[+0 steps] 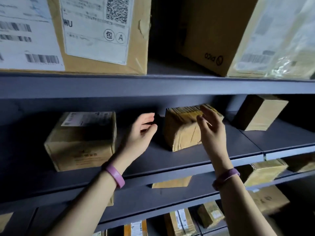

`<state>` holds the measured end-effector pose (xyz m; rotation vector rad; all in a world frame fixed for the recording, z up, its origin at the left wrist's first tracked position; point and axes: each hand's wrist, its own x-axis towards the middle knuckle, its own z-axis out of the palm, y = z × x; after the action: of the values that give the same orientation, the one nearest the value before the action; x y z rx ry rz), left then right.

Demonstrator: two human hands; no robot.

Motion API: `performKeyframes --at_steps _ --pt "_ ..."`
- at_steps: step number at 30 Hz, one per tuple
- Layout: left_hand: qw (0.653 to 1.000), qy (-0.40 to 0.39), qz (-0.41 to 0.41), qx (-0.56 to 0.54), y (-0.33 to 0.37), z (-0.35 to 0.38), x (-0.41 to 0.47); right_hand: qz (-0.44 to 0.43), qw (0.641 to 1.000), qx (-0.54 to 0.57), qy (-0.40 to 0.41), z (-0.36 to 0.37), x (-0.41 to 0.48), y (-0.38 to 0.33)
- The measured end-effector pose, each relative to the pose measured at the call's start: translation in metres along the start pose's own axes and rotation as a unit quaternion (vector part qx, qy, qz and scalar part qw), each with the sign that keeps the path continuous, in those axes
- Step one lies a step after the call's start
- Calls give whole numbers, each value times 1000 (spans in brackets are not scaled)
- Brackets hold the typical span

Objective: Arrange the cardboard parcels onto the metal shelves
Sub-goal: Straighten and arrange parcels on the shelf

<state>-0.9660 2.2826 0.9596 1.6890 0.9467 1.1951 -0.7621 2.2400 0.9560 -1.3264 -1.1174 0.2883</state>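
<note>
Hands flank a small tape-wrapped parcel [182, 133] sitting on the middle metal shelf [187, 161]: left hand [143, 132] just beside it, fingers loosely curled, holding nothing; right hand [211, 128] straight-fingered at its right side, contact uncertain. Placement of this parcel appears complete or nearly so. Labelled box [81, 143] and plain box [260, 113] stand apart on either side; large cartons [102, 40] fill the shelf above.
</note>
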Motion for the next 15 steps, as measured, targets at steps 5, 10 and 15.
performKeyframes --at_steps 5,10,15 --pt "996 16 -88 -11 -13 71 5 33 998 -42 27 -63 30 62" --pt "982 124 -145 -15 -28 122 -10 138 987 27 -81 -83 42 117" --pt "970 164 -182 -10 -35 145 -22 147 969 88 -177 -86 38 136"
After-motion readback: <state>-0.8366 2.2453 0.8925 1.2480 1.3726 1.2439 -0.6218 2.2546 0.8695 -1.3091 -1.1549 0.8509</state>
